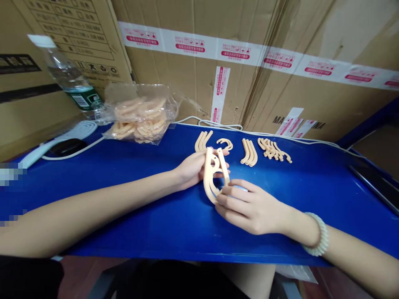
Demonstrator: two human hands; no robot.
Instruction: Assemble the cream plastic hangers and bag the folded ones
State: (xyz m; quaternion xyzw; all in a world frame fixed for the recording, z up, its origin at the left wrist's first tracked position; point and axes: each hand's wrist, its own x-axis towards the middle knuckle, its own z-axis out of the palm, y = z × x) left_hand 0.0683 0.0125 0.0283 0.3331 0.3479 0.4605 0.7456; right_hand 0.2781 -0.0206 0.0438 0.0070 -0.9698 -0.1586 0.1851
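A beige plastic folding clothes hanger (207,179), folded into a narrow loop, is held upright between my two hands above the blue table. My left hand (195,167) grips its upper end from behind, with the fingers partly hidden by it. At the lower end, my right hand (241,204) pinches the curved arms between thumb and fingers. Behind the hands lie loose hanger parts: a few curved arms (203,141), some thin hooks (227,144), another group of curved arms (248,153) and a pile of smaller hooked pieces (274,150).
A clear plastic bag (140,112) of beige pieces sits at the back left, beside a water bottle (73,79). Left of it are a white long-handled object (52,143) and a black rounded object (68,146). White cable (274,135) runs along cardboard boxes (174,70). A dark flat device (375,187) lies right.
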